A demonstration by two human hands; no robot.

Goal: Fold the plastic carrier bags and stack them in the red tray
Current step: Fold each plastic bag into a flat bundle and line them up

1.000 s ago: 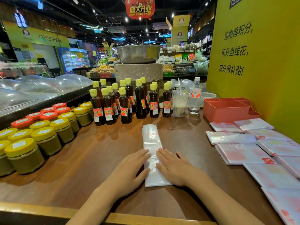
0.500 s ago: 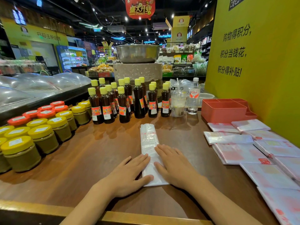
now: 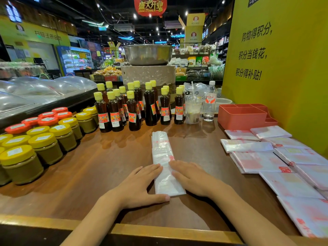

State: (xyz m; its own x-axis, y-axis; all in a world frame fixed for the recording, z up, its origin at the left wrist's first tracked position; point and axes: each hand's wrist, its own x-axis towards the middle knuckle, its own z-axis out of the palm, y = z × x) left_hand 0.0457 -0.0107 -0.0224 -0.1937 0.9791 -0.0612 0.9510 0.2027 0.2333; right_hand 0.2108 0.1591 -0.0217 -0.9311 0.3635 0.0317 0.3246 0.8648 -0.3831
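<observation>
While both hands lie flat on the brown wooden bench, the long narrow folded strip of clear plastic carrier bag sits right between them, running straight away from the person. Left hand has its grip wide, fingers straight and resting along the strip's left edge, thumb stretched along the near end of the bag. Right hand is the same deal, grip wide and flat, fingers pressing on the strip's right edge.

Off to the right of the right hand there's a spread of flat white carrier bags with red print, overlapping each other all the way to the bench's near edge. Past those, up against the yellow wall panel, stands the red plastic tray with compartments, well apart from both hands.

Straight ahead beyond the strip's far end is a cluster of dark sauce bottles with yellow caps, plus a clear plastic cup with a straw and a clear water bottle. Left of the left hand are rows of jars with yellow lids and further back, red lids.
</observation>
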